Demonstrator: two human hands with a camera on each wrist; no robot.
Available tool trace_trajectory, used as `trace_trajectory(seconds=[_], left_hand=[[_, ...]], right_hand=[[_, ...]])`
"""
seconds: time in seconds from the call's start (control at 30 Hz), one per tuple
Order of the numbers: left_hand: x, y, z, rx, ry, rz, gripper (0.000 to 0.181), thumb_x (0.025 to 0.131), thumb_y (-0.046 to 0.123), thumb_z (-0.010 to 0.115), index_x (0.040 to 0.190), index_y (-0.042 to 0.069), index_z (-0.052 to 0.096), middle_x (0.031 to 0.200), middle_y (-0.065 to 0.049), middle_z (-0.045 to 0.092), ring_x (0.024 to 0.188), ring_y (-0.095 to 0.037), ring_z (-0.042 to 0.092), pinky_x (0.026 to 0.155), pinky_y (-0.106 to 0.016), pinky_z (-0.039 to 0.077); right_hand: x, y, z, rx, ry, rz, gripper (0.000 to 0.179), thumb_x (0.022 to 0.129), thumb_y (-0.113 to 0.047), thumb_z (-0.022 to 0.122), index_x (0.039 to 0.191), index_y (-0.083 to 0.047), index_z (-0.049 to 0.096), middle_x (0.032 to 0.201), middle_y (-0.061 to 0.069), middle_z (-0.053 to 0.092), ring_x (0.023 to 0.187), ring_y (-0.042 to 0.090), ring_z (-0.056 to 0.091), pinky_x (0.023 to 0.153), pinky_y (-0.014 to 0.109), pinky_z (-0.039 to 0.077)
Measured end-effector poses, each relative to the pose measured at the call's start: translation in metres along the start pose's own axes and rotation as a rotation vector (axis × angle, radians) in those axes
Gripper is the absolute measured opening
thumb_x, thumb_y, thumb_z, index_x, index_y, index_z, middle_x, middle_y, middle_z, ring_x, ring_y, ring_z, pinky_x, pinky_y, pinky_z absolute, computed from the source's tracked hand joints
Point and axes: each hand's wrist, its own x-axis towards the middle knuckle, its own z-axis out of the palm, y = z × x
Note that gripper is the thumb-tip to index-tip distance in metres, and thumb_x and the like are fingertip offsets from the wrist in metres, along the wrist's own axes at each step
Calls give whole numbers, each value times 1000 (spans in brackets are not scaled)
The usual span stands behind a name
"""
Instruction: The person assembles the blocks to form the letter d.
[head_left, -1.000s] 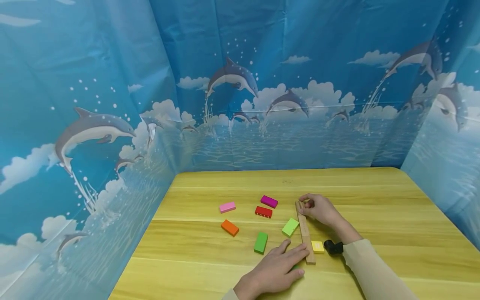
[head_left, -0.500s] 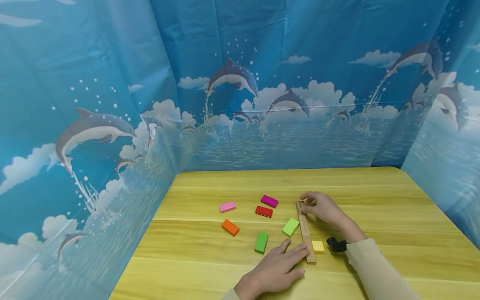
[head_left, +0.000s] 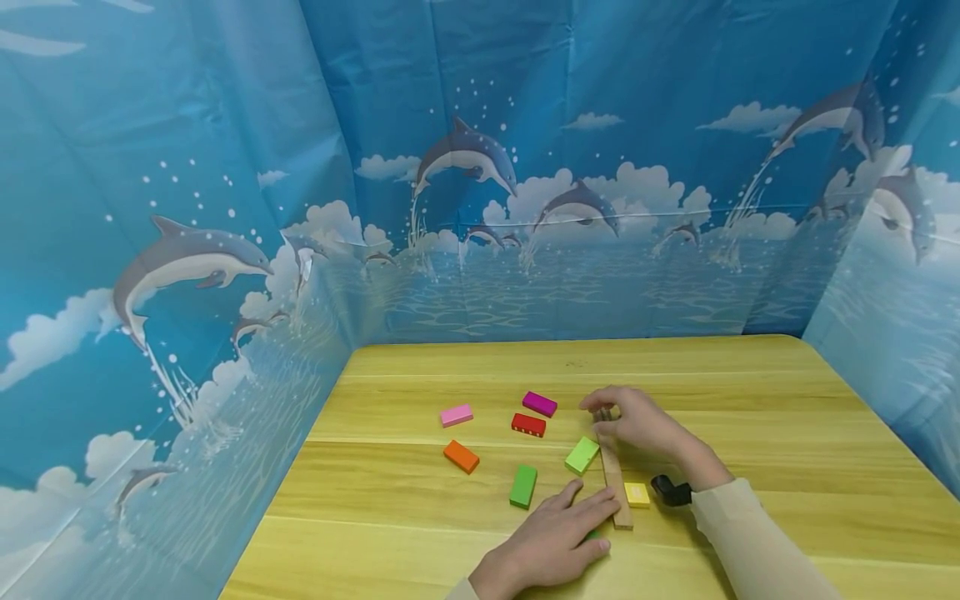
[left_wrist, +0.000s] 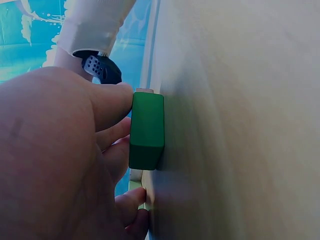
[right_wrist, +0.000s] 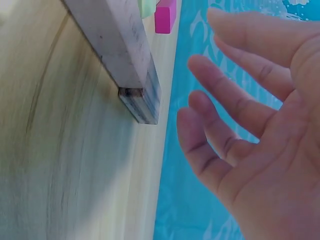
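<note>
A long wooden strip (head_left: 614, 483) lies on the table, pointing away from me; a seam crosses it near its far end (right_wrist: 131, 92) in the right wrist view. My left hand (head_left: 551, 533) lies flat at the near end, fingers stretched out and fingertips touching the strip's left side. Beside its thumb stands a dark green block (left_wrist: 147, 125), mostly hidden in the head view. Over the strip's far end is my right hand (head_left: 641, 421), fingers loosely bent and apart from the wood. A light green block (head_left: 582, 455) sits left of the strip, a yellow block (head_left: 637, 495) right of it.
Further left on the yellow table (head_left: 375, 500) lie green (head_left: 522, 487), orange (head_left: 461, 457), red (head_left: 528, 425), magenta (head_left: 539, 404) and pink (head_left: 456, 416) blocks. A black wrist device (head_left: 671, 491) sits under my right forearm. A blue dolphin curtain (head_left: 480, 283) borders the table.
My right hand has shifted slightly left over the strip's far end, its fingers now reaching across it. The left hand and the blocks stay where they were.
</note>
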Motion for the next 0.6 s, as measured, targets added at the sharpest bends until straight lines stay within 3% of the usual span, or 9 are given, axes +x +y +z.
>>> trace_trajectory(seconds=[0.6], left_hand=[[0, -1, 0, 14, 3, 2, 54, 108, 50, 31, 161, 37, 22, 163, 21, 15, 152, -24, 14, 114, -46, 32]], right_hand=[[1, -7, 5, 58, -163, -82, 33, 92, -8, 74, 125, -12, 71, 126, 3, 65, 110, 32, 60, 87, 47, 50]])
